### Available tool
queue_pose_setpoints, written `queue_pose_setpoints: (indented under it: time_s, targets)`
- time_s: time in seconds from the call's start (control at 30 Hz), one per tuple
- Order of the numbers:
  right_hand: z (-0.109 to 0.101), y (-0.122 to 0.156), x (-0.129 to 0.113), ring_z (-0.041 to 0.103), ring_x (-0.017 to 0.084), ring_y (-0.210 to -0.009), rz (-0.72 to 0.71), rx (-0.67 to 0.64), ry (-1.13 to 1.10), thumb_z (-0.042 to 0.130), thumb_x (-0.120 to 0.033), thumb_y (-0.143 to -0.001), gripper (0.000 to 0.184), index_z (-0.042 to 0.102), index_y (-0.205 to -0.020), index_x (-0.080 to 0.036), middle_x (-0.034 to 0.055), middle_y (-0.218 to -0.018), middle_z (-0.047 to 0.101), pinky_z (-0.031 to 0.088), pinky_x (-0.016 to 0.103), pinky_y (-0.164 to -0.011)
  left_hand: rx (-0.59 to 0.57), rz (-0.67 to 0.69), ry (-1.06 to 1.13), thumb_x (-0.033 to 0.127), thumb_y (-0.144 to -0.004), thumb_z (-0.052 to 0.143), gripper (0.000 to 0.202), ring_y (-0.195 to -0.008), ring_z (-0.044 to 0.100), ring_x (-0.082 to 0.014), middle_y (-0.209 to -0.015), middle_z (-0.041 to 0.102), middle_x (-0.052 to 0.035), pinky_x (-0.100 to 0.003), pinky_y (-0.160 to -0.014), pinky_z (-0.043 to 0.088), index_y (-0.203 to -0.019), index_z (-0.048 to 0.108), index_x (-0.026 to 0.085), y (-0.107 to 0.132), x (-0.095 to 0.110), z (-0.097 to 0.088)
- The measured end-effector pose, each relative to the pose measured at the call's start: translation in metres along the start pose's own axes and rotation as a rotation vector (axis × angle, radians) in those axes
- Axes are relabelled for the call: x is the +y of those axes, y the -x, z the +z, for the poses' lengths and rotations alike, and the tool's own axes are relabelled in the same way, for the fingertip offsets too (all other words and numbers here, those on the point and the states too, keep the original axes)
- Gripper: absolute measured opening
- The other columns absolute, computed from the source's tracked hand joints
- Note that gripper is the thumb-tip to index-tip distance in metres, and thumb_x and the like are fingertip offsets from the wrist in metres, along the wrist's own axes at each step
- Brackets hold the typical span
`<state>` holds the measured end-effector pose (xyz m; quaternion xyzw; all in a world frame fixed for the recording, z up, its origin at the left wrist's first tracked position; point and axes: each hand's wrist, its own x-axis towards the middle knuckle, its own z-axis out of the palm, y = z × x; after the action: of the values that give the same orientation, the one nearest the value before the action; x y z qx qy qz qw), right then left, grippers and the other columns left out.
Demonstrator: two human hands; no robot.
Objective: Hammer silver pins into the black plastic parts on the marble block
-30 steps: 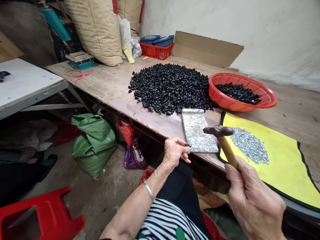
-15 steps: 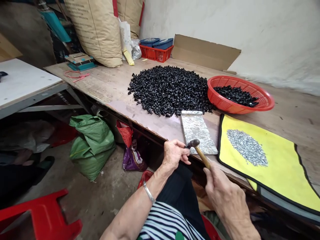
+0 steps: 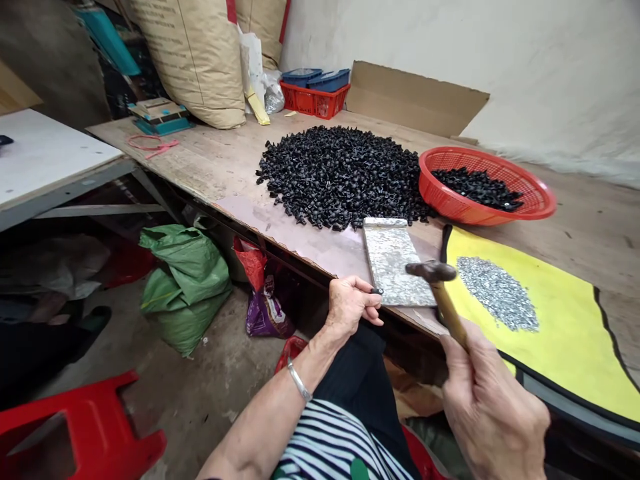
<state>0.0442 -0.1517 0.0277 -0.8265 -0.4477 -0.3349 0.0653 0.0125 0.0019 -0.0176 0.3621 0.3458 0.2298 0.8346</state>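
Observation:
My left hand (image 3: 350,305) pinches a small black plastic part (image 3: 377,291) against the near corner of a scuffed metal plate (image 3: 395,260) at the table edge. My right hand (image 3: 493,413) is closed round the wooden handle of a small hammer (image 3: 440,287), whose dark head hovers above the plate's right side. Beyond the plate lies a big heap of black parts (image 3: 343,175). To the right, a yellow mat (image 3: 560,327) carries a pile of small silver nails (image 3: 497,292).
A red basket (image 3: 487,185) with black parts sits behind the mat. Sacks (image 3: 195,60), a red crate (image 3: 314,100) and cardboard (image 3: 415,99) line the table's back. Green bags (image 3: 185,283) and a red stool (image 3: 75,433) stand on the floor at left.
The hammer came down onto the part at the plate's near corner half a second ago and has risen again above the plate. My left hand kept its pinch in place.

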Motion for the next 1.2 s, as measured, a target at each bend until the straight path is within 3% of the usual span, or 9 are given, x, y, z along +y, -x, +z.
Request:
queue_pose_setpoints:
  time_s: [0.17, 0.33, 0.4, 0.6, 0.73, 0.83, 0.97, 1.1, 1.2]
  targets:
    - [0.009, 0.004, -0.001, 0.050, 0.013, -0.035, 0.052, -0.232, -0.017, 0.048, -0.025, -0.085, 0.029, 0.064, -0.106, -0.013, 0.0060, -0.065, 0.067, 0.029, 0.025, -0.036, 0.016, 0.003, -0.018, 0.011, -0.045, 0.071, 0.025, -0.028, 0.048, -0.0101, -0.039, 0.055, 0.0015, -0.027, -0.029, 0.049, -0.058, 0.049, 0.012, 0.000, 0.000, 0.000]
    - [0.028, -0.020, 0.021, 0.057, 0.016, -0.046, 0.474, -0.408, -0.535, 0.047, -0.037, -0.083, 0.029, 0.058, -0.099, -0.016, 0.0031, -0.061, 0.064, 0.040, 0.025, -0.045, -0.037, 0.025, 0.017, 0.012, -0.047, 0.071, 0.024, -0.030, 0.049, -0.0107, -0.041, 0.057, 0.0004, -0.028, -0.032, 0.050, -0.060, 0.051, 0.011, 0.005, 0.003, -0.002]
    - [0.040, -0.035, 0.029, 0.053, 0.014, -0.043, 0.527, -0.495, -0.637, 0.043, -0.040, -0.084, 0.028, 0.056, -0.092, -0.016, 0.0003, -0.054, 0.060, 0.040, 0.025, -0.045, -0.064, 0.052, 0.013, 0.014, -0.048, 0.071, 0.024, -0.030, 0.050, -0.0108, -0.043, 0.058, 0.0001, -0.028, -0.032, 0.051, -0.061, 0.052, 0.011, 0.012, 0.007, -0.005]
    - [0.068, -0.071, 0.026, 0.056, 0.017, -0.056, 0.394, -0.559, -0.412, 0.040, -0.028, -0.084, 0.022, 0.059, -0.081, -0.016, 0.0062, -0.062, 0.061, 0.031, 0.026, -0.050, -0.140, 0.136, -0.090, 0.014, -0.054, 0.070, 0.017, -0.031, 0.051, -0.0106, -0.047, 0.058, 0.0023, -0.026, -0.031, 0.050, -0.063, 0.056, 0.012, 0.040, 0.025, -0.011]
    - [0.061, -0.080, 0.017, 0.056, 0.019, -0.058, 0.217, -0.623, -0.118, 0.038, -0.018, -0.082, 0.022, 0.060, -0.085, -0.015, 0.0092, -0.070, 0.061, 0.026, 0.027, -0.049, -0.115, 0.182, -0.138, 0.013, -0.055, 0.069, 0.014, -0.031, 0.051, -0.0099, -0.047, 0.055, 0.0050, -0.023, -0.031, 0.049, -0.063, 0.058, 0.013, 0.051, 0.034, -0.013]
    - [0.049, -0.079, 0.014, 0.058, 0.024, -0.071, 0.129, -0.595, -0.039, 0.036, -0.022, -0.085, 0.027, 0.061, -0.080, -0.014, 0.0126, -0.079, 0.062, 0.034, 0.031, -0.055, -0.100, 0.206, -0.180, 0.012, -0.056, 0.069, 0.012, -0.032, 0.052, -0.0102, -0.046, 0.055, 0.0052, -0.022, -0.031, 0.048, -0.062, 0.059, 0.013, 0.054, 0.039, -0.012]
    - [0.031, -0.068, 0.010, 0.057, 0.022, -0.082, 0.312, -0.454, -0.640, 0.041, -0.032, -0.085, 0.029, 0.064, -0.085, -0.015, 0.0104, -0.083, 0.063, 0.042, 0.035, -0.072, -0.083, 0.200, -0.208, 0.012, -0.056, 0.069, 0.012, -0.032, 0.052, -0.0098, -0.047, 0.055, 0.0056, -0.021, -0.032, 0.048, -0.063, 0.060, 0.014, 0.054, 0.039, -0.008]
    - [0.020, -0.057, 0.001, 0.054, 0.013, -0.053, 0.661, -0.699, -1.462, 0.050, -0.045, -0.079, 0.037, 0.063, -0.095, -0.014, 0.0036, -0.068, 0.062, 0.045, 0.027, -0.051, -0.126, 0.171, -0.206, 0.014, -0.057, 0.070, 0.013, -0.032, 0.052, -0.0105, -0.048, 0.059, 0.0035, -0.022, -0.031, 0.048, -0.064, 0.059, 0.014, 0.053, 0.036, -0.005]
    - [0.016, -0.054, -0.003, 0.051, 0.010, -0.046, 0.820, -0.782, -1.692, 0.055, -0.046, -0.076, 0.036, 0.063, -0.087, -0.013, 0.0014, -0.059, 0.059, 0.041, 0.023, -0.042, -0.162, 0.132, -0.191, 0.017, -0.058, 0.071, 0.016, -0.032, 0.052, -0.0113, -0.051, 0.063, 0.0006, -0.024, -0.031, 0.048, -0.066, 0.058, 0.013, 0.051, 0.032, -0.003]
